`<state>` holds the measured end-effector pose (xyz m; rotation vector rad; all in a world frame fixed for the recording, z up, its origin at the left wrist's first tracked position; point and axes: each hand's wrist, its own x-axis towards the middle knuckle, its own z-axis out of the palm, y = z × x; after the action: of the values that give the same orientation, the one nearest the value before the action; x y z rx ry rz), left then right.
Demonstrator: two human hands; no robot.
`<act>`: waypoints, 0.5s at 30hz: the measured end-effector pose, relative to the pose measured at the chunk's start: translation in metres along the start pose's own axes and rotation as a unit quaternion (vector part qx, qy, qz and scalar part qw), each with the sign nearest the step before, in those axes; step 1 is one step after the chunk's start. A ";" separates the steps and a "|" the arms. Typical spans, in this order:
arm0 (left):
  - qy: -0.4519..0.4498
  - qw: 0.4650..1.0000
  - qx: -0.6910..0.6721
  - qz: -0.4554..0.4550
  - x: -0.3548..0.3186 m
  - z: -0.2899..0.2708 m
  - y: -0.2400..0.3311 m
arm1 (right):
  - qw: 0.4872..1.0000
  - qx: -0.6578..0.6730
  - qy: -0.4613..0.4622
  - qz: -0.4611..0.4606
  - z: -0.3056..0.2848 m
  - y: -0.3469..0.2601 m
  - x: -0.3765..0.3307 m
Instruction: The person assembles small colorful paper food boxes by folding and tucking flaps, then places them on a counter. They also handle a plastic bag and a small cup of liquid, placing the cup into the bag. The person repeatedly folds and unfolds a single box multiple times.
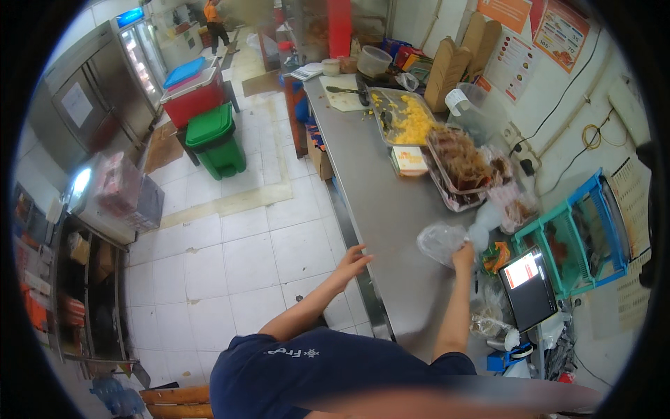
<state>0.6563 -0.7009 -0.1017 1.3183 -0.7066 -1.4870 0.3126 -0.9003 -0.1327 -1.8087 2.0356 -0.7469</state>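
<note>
My right hand (463, 255) is closed on the edge of a clear plastic bag (440, 243), which lies crumpled on the steel counter (387, 216). More clear plastic (483, 225) bunches up just beyond it. To the left, my left hand (354, 262) hovers by the counter's edge, fingers apart and holding nothing. An orange and green packet (496, 257) is close to my right hand. Farther up the counter, brown food pieces (457, 160) fill a clear tray, with another tray under it.
Past the trays are a white and orange box (410, 161), yellow pieces (412, 122) on a metal tray, and tongs (343, 90) on a board. A tablet (528, 288) and teal basket (551, 241) stand right. Left, on the floor, is a green bin (215, 140); a person (215, 24) is far off.
</note>
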 end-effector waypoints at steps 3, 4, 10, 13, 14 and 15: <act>0.109 0.984 -0.092 -0.110 -0.020 -0.105 -0.044 | 0.995 -0.065 0.062 0.046 0.000 0.006 0.005; 0.158 0.972 -0.115 -0.128 -0.030 -0.140 -0.059 | 0.991 -0.107 0.052 0.055 -0.004 0.004 0.003; 0.397 0.873 -0.253 -0.129 -0.056 -0.297 -0.078 | 0.957 -0.114 0.105 0.243 -0.032 -0.080 -0.030; 0.380 0.884 -0.265 -0.067 -0.030 -0.332 -0.052 | 0.899 -0.186 0.330 0.222 -0.018 -0.156 -0.049; 0.365 0.890 -0.266 -0.055 -0.015 -0.338 -0.043 | 0.909 -0.160 0.350 0.158 -0.006 -0.183 -0.048; 0.351 0.897 -0.266 -0.033 0.001 -0.342 -0.034 | 0.912 -0.136 0.381 0.074 0.008 -0.209 -0.046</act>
<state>0.9731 -0.6289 -0.2146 1.3106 0.2092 -1.0228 0.4952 -0.8693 -0.0244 -1.6046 2.8491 -1.3320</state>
